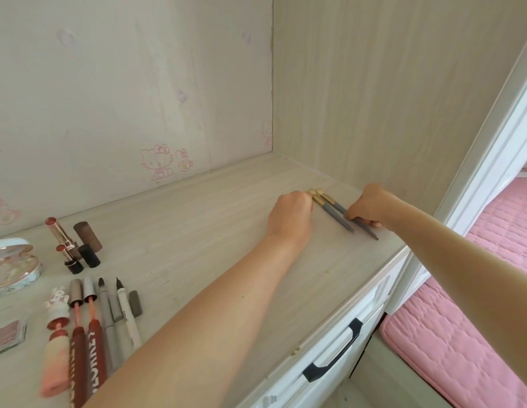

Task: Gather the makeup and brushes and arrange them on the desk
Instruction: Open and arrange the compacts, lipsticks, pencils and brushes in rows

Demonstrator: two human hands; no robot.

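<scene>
Two grey-handled makeup brushes (336,213) with gold ferrules lie side by side on the pale wooden desk (197,225), near its right wall. My left hand (290,213) is curled with its fingers against the bristle ends. My right hand (369,206) pinches the handles from the right side. At the desk's left lie two open lipsticks (60,231) with their caps, a round compact (12,262), a blush pan (7,334), lip glosses (85,334) and eyeliner pens (121,313) in a row.
The desk sits in an alcove with a back wall and a right side panel (374,98). Below the front edge is a white drawer with a black handle (333,348). A pink mattress (462,334) lies to the right.
</scene>
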